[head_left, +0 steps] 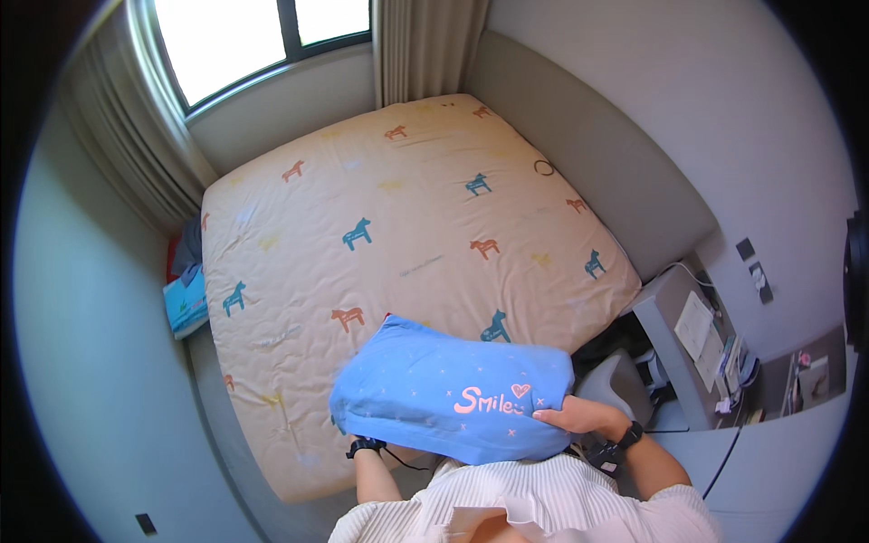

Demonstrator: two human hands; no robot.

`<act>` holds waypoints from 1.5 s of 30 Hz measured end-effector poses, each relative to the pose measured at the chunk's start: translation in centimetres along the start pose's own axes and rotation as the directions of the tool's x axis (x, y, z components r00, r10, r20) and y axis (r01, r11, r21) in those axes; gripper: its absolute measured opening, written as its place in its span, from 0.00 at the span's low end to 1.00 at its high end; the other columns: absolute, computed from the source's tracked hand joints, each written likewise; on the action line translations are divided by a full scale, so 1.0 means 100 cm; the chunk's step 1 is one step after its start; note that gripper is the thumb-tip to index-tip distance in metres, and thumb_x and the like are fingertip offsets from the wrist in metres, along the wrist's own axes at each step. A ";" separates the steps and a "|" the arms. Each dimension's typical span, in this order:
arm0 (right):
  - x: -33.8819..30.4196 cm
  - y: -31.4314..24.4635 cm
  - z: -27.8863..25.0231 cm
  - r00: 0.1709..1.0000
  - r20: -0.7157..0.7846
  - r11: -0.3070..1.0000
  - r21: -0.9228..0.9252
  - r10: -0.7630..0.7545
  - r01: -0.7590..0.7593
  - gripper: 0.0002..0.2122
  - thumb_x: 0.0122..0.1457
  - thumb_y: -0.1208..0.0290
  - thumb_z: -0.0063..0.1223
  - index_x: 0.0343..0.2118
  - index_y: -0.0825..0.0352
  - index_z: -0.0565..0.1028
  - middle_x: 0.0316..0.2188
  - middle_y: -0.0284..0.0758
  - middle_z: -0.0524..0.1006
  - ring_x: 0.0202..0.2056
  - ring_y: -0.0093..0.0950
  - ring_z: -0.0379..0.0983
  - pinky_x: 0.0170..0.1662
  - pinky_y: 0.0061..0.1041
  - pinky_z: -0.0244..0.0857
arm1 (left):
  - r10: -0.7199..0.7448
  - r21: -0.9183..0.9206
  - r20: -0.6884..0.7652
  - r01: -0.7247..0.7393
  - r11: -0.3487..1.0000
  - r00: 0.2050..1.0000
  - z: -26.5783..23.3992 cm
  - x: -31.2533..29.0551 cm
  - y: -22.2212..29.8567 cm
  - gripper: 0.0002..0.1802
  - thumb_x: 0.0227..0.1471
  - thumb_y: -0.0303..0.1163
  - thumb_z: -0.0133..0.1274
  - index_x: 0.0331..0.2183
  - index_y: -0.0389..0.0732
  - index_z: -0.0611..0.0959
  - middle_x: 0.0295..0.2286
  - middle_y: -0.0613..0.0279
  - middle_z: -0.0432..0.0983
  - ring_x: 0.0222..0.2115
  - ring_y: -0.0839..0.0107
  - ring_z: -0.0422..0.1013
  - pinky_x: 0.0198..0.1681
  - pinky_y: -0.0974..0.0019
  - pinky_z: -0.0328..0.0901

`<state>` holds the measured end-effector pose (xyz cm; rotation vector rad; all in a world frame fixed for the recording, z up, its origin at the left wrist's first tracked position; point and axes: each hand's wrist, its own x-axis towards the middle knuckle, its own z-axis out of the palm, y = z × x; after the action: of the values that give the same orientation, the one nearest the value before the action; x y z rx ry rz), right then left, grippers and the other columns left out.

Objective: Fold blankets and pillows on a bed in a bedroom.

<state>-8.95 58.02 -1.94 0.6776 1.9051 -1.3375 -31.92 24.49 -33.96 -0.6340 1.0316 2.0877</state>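
A blue pillow point(434, 380) with small white crosses, a pink heart and pink lettering is held in front of my body, over the near edge of the bed. My right hand point(572, 414) grips its right end, thumb on top and the other fingers out of sight underneath. At the near left corner, my left hand point(355, 441) holds the pillow from below, its fingers hidden by it. Under and beyond the pillow lies the bed's peach fitted sheet point(407, 208), printed with orange and teal horses and slightly wrinkled.
A padded headboard point(588, 136) borders the bed on the right. Nearer stands a grey bedside cabinet point(670, 335) with papers and books. Folded turquoise bedding point(186, 303) sits at the bed's left edge. Curtains point(425, 50) hang beside the window. A dark ring point(543, 167) lies near the headboard.
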 end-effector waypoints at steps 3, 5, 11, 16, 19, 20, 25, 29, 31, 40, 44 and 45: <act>-0.016 0.049 0.012 0.952 -0.115 0.930 0.208 -0.285 0.304 0.22 0.59 0.63 0.45 0.52 0.73 0.63 0.47 0.39 0.70 0.46 0.27 0.65 0.50 0.25 0.59 | 0.010 0.041 -0.008 -0.009 0.999 1.000 -0.001 -0.004 -0.007 0.30 0.56 0.50 0.40 0.50 0.36 0.66 0.46 0.48 0.68 0.47 0.59 0.66 0.48 0.57 0.63; -0.025 0.067 0.010 0.938 -0.124 0.899 0.268 -0.324 0.346 0.22 0.59 0.64 0.46 0.53 0.74 0.62 0.49 0.39 0.69 0.49 0.28 0.63 0.53 0.25 0.56 | 0.020 0.055 -0.022 -0.018 0.998 1.000 -0.002 -0.010 -0.017 0.30 0.56 0.50 0.40 0.50 0.36 0.67 0.46 0.49 0.68 0.47 0.59 0.66 0.48 0.57 0.63; -0.027 0.146 -0.012 0.941 -0.157 0.849 0.405 -0.301 0.339 0.21 0.59 0.66 0.46 0.53 0.73 0.63 0.49 0.36 0.69 0.49 0.25 0.62 0.54 0.25 0.55 | 0.052 0.098 -0.052 -0.047 0.994 0.997 0.037 -0.019 -0.085 0.30 0.55 0.51 0.42 0.50 0.37 0.67 0.47 0.51 0.68 0.47 0.60 0.66 0.49 0.58 0.63; -0.018 0.216 -0.051 0.944 -0.224 0.704 0.629 -0.243 0.331 0.20 0.58 0.69 0.48 0.53 0.69 0.64 0.45 0.33 0.71 0.45 0.25 0.67 0.51 0.26 0.60 | 0.129 0.131 -0.139 -0.111 0.985 0.982 0.024 -0.055 -0.111 0.30 0.55 0.51 0.43 0.49 0.37 0.68 0.47 0.53 0.68 0.47 0.61 0.66 0.49 0.59 0.63; -0.015 0.236 -0.059 0.918 -0.253 0.648 0.651 -0.305 0.395 0.20 0.57 0.68 0.49 0.51 0.69 0.66 0.44 0.33 0.71 0.45 0.23 0.67 0.50 0.24 0.60 | 0.171 0.143 -0.197 -0.145 0.979 0.965 0.003 -0.083 -0.121 0.30 0.54 0.51 0.43 0.49 0.37 0.68 0.47 0.54 0.68 0.47 0.61 0.66 0.49 0.59 0.62; -0.010 0.235 -0.053 0.866 -0.293 0.640 0.586 -0.405 0.497 0.20 0.57 0.68 0.49 0.51 0.70 0.66 0.45 0.33 0.71 0.46 0.23 0.66 0.51 0.24 0.60 | 0.193 0.141 -0.229 -0.164 0.976 0.954 -0.012 -0.096 -0.124 0.30 0.54 0.51 0.44 0.49 0.37 0.69 0.47 0.55 0.68 0.47 0.62 0.66 0.49 0.59 0.62; -0.016 0.227 -0.034 0.844 -0.231 0.721 0.441 -0.485 0.535 0.20 0.56 0.70 0.50 0.50 0.71 0.67 0.45 0.33 0.71 0.45 0.23 0.66 0.50 0.23 0.60 | 0.304 0.128 -0.295 -0.277 0.952 0.906 -0.064 -0.156 -0.134 0.30 0.54 0.51 0.45 0.49 0.38 0.69 0.48 0.56 0.68 0.47 0.62 0.66 0.50 0.60 0.62; -0.026 0.193 -0.013 0.827 -0.133 0.744 0.378 -0.546 0.552 0.20 0.55 0.71 0.51 0.50 0.72 0.67 0.44 0.32 0.72 0.45 0.22 0.66 0.50 0.22 0.59 | 0.495 0.038 -0.244 -0.502 0.864 0.834 -0.101 -0.205 -0.135 0.30 0.53 0.51 0.46 0.49 0.38 0.70 0.48 0.58 0.68 0.47 0.63 0.66 0.50 0.60 0.62; -0.047 0.161 0.002 0.795 -0.174 0.701 0.389 -0.581 0.598 0.19 0.54 0.72 0.51 0.48 0.72 0.68 0.43 0.32 0.73 0.44 0.22 0.67 0.49 0.21 0.60 | 0.604 -0.174 -0.137 -0.620 0.765 0.785 -0.127 -0.235 -0.127 0.27 0.55 0.48 0.44 0.49 0.38 0.69 0.47 0.59 0.69 0.48 0.64 0.64 0.53 0.58 0.59; -0.077 0.046 0.172 0.788 -0.081 0.748 0.268 -0.611 0.607 0.14 0.55 0.71 0.50 0.43 0.73 0.71 0.37 0.30 0.74 0.37 0.20 0.69 0.41 0.19 0.63 | 0.747 -0.054 -0.345 -0.807 0.588 0.568 -0.241 -0.436 -0.116 0.30 0.54 0.51 0.46 0.51 0.40 0.67 0.48 0.59 0.67 0.49 0.65 0.63 0.53 0.59 0.57; -0.084 -0.016 0.270 0.812 -0.039 0.789 0.212 -0.583 0.576 0.14 0.55 0.69 0.51 0.41 0.74 0.72 0.35 0.31 0.75 0.36 0.20 0.70 0.41 0.19 0.64 | 0.745 -0.026 -0.503 -0.869 0.493 0.438 -0.310 -0.510 -0.100 0.28 0.55 0.49 0.46 0.50 0.41 0.68 0.48 0.61 0.67 0.49 0.66 0.62 0.54 0.60 0.56; -0.074 -0.023 0.294 0.793 -0.022 0.770 0.227 -0.608 0.596 0.15 0.55 0.69 0.51 0.41 0.74 0.72 0.35 0.31 0.75 0.36 0.20 0.70 0.40 0.19 0.64 | 0.710 -0.025 -0.561 -0.866 0.500 0.426 -0.332 -0.527 -0.096 0.26 0.56 0.48 0.45 0.50 0.41 0.68 0.47 0.62 0.67 0.49 0.67 0.62 0.54 0.60 0.56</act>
<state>1.07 29.36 -1.24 0.1032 2.0306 -1.9696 12.22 -18.63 -21.17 -0.9990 1.5122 3.1075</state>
